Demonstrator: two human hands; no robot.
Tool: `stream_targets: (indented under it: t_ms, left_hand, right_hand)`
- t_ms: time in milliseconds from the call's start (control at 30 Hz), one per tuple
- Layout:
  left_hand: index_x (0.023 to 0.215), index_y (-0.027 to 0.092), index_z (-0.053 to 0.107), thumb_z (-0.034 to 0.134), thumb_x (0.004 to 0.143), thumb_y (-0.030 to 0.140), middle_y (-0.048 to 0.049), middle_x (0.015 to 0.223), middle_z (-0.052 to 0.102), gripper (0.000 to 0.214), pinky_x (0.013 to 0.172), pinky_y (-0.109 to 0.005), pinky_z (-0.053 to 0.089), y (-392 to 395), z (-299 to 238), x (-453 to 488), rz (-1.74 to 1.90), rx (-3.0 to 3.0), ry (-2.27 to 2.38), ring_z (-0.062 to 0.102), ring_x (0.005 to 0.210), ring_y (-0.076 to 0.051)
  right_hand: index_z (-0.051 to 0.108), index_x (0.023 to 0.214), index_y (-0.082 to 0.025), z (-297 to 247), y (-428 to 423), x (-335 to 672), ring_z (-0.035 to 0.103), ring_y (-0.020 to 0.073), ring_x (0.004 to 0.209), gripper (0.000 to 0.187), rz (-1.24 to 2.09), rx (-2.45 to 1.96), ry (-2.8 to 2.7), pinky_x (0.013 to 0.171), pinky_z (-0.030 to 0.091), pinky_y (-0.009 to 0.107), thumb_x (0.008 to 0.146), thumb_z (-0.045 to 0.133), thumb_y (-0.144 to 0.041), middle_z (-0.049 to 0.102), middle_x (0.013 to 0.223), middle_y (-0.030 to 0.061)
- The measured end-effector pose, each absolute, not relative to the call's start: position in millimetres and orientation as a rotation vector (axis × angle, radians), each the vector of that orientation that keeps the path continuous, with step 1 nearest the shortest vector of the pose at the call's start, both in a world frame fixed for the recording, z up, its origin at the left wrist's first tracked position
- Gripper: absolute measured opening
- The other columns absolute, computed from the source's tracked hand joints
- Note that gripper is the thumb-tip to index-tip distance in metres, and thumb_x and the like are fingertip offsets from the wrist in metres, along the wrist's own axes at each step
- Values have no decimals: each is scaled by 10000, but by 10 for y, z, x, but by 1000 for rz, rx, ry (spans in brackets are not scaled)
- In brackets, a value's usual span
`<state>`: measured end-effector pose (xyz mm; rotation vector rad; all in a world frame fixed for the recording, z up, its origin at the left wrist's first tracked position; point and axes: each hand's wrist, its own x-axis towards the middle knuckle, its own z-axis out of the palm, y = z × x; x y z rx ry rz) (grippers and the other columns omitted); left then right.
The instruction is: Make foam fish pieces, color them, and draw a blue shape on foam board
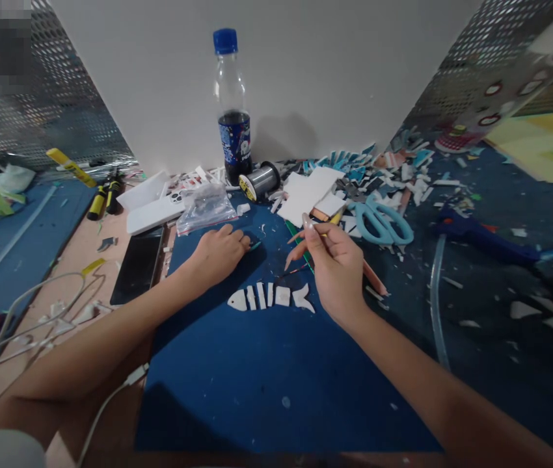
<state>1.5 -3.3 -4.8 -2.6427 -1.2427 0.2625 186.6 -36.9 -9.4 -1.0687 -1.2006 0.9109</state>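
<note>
My left hand (222,252) rests on the blue mat (276,383) with its fingers curled in. A thin teal tip (256,246) shows beside its fingertips; I cannot make out what it belongs to. My right hand (337,270) is raised over the mat, thumb and forefinger pinched, other fingers loosely bent. Anything in that pinch is too small to name. Between and below the hands lies a row of white cut pieces shaped like a fish: a head with an eye hole (237,300), narrow strips (260,296), a squarish piece (283,296) and a tail (302,298).
Light-blue scissors (382,221), white foam sheets (308,195) and scraps lie behind my right hand. A wire spool (261,182) and a blue-capped bottle (234,123) stand at the back. Phone (138,265) and cable (110,400) are left; a blue glue gun (484,237) is right.
</note>
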Motion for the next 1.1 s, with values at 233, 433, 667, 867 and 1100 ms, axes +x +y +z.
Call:
stream_targets:
  t_ms: [233,433,667,867,1100]
  left_hand:
    - [914,130,568,432,875,82,-90,861,616,149,552,-275,364,-59,-26,41,261,-2693,-1159,527,825,-211]
    - [887,122,569,429,883,97,-79,814,618,142,573,-280,379,-25,-27,-2,177,-2765,-1127,536,790,-206]
    - [835,116,533,350,934,175,-81,770,591,215,613,-293,395,-31,-16,32,-64,-2772,-1269,545,755,-202]
    - [680,165,424,332,935,206,18,615,471,274,539,-222,335,-135,2,134,-890,-3080,-1662,437,560,-96]
    - [681,171,412,343,930,317,38,607,384,297,540,-225,311,-177,-198,177,-1528,-3312,-1942,361,557,-89]
  right_hand:
    - [578,743,-202,-60,-385,1855,585,111,506,192,921,-1103,-1218,660,503,287,882,528,-324,580,522,-39]
    - [577,730,-199,-90,-356,1871,584,120,556,220,880,-1148,-1212,638,504,286,870,536,-363,585,564,-20]
    - [597,745,-197,-95,-327,1885,595,127,572,171,892,-1154,-1192,645,519,298,852,559,-325,607,601,-10]
    - [604,749,-191,-112,-328,1891,618,133,578,137,957,-1173,-1173,615,525,284,835,584,-295,629,602,-5]
    - [609,795,-185,-65,-354,1878,618,131,583,120,1066,-1203,-1253,622,525,275,816,614,-303,632,592,-7]
